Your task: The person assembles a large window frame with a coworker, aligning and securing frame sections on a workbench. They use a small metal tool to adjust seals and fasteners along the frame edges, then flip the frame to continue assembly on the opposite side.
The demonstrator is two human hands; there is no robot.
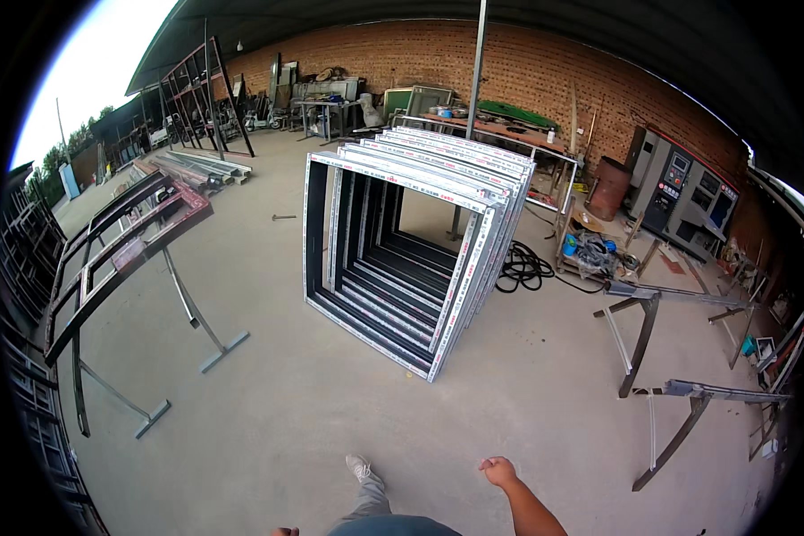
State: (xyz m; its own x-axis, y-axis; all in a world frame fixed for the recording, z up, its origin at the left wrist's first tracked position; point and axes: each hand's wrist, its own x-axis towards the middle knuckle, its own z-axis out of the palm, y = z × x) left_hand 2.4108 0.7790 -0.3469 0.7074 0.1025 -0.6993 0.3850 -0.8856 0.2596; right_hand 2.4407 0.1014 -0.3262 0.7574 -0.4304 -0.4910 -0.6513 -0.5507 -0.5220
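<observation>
My right hand [498,470] hangs in front of me above the concrete floor, with the fingers curled in and nothing seen in them. Of my left hand [286,531] only a sliver shows at the lower edge, and its fingers are hidden. Ahead stands a row of several square window frames [463,295], upright one behind another. Their outer faces wear white printed protective film, and their inner sides are black. Neither hand touches them; a stretch of floor lies between. My foot in a light shoe [358,466] is forward.
On the left a dark red metal frame [152,234] rests on stands. Metal trestles [652,344] stand at the right. A black hose [525,266] lies coiled behind the window frames, near a post [478,71], a rusty barrel [607,189] and a grey machine cabinet [683,192].
</observation>
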